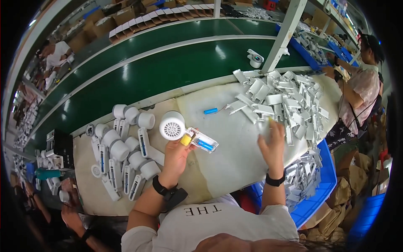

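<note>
My left hand (pixel 175 158) is closed round a white handheld fan (pixel 173 126), its round grille facing up. The fan's handle lies uncovered, and a blue cylindrical battery (pixel 205 145) shows inside it. Something yellow (pixel 186 140) sits at my left thumb; whether it is a finger cover or a part, I cannot tell. My right hand (pixel 273 145) hovers beside a heap of white plastic handle covers (pixel 289 98), thumb and fingers apart, slightly blurred. A yellow spot shows at one of its fingertips. Between the hands and the far edge lies a loose blue battery (pixel 211 111) with a wire.
Several white fans (pixel 119 149) lie grouped at the left of the worktable (pixel 226 168). A blue bin (pixel 312 210) of plastic parts stands at the lower right. Beyond runs a green conveyor (pixel 168 63) with one fan (pixel 255 60). Co-workers (pixel 361 84) are at both sides.
</note>
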Available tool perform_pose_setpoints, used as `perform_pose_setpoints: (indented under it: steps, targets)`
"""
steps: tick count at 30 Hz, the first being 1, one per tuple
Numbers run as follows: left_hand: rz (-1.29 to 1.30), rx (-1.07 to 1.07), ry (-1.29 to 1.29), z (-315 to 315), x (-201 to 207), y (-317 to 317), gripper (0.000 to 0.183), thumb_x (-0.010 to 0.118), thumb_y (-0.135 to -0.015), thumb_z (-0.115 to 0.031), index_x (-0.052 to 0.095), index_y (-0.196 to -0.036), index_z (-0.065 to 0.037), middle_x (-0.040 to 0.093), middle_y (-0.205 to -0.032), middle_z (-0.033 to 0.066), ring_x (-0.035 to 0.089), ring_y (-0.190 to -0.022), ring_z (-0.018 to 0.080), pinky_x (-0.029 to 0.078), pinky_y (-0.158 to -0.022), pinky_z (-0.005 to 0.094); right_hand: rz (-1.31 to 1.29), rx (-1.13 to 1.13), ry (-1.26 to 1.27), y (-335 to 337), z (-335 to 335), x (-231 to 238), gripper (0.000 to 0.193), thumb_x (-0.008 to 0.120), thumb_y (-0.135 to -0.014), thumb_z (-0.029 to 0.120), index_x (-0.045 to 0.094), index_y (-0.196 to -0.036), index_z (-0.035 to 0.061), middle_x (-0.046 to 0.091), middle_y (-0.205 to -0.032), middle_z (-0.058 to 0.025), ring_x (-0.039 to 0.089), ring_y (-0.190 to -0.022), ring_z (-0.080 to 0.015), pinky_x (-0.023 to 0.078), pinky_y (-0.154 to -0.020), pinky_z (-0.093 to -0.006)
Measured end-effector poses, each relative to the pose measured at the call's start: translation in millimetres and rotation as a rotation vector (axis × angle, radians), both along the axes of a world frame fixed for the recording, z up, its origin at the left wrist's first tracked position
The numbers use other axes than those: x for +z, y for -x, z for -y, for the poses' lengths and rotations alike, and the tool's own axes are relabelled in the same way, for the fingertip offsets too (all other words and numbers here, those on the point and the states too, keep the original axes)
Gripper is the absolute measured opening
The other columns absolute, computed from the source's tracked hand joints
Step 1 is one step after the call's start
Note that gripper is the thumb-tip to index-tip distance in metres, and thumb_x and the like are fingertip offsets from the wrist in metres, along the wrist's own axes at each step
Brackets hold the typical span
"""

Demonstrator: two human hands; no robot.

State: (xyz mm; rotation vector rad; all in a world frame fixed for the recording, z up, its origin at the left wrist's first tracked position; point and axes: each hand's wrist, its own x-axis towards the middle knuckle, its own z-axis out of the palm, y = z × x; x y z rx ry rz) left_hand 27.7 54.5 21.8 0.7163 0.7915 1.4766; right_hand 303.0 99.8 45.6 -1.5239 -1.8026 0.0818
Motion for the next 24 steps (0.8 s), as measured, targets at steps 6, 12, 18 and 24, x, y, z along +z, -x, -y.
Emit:
perform_pose_setpoints:
  steps: [6,12,18,24]
  targets:
    - [0.098,0.056,-0.051,1.7,-3.7,-5.8,0.031,0.048,-0.09,-0.015,0.047,-0.118,-0.002,0.052,-0.119,0.013,0.053,-0.103,0.0201,0.043,-0.089,0.0341,-0.003,0.723,-0.063,108.1,24.6,23.8,0.051,0.069,-0.064,0.011,0.051,-0.11,-0.0011,0.052,-0.1,-0.0148,0.054,-0.088,-0.0303,0.047,-0.075,-0.0358]
    - [0.26,0.081,-0.074,8.3,-10.4,3.6,0.032,0.048,-0.09,-0.015,0.045,-0.118,0.0,0.053,-0.117,0.0108,0.052,-0.107,0.0204,0.04,-0.094,0.0342,0.097,0.713,-0.226,127.1,15.4,27.9,0.05,0.068,-0.066,0.013,0.05,-0.11,-0.0034,0.053,-0.111,-0.0178,0.057,-0.093,-0.0299,0.049,-0.079,-0.0347]
    - [0.208,0.197,-0.071,12.5,-0.5,-4.1,0.029,0.05,-0.089,-0.014,0.048,-0.115,-0.002,0.054,-0.115,0.0083,0.053,-0.104,0.0184,0.042,-0.09,0.0332,0.11,0.692,-0.162,127.4,11.6,25.9,0.05,0.067,-0.068,0.014,0.048,-0.11,-0.005,0.055,-0.11,-0.0198,0.057,-0.097,-0.031,0.047,-0.085,-0.0356]
    - [0.185,0.247,-0.071,9.9,-6.4,-13.4,0.028,0.053,-0.087,-0.009,0.05,-0.113,0.0,0.054,-0.116,0.0092,0.052,-0.105,0.0168,0.042,-0.089,0.0308,0.172,0.729,-0.228,133.9,2.5,16.9,0.049,0.067,-0.069,0.018,0.049,-0.109,-0.0041,0.055,-0.111,-0.0191,0.057,-0.096,-0.03,0.045,-0.087,-0.04]
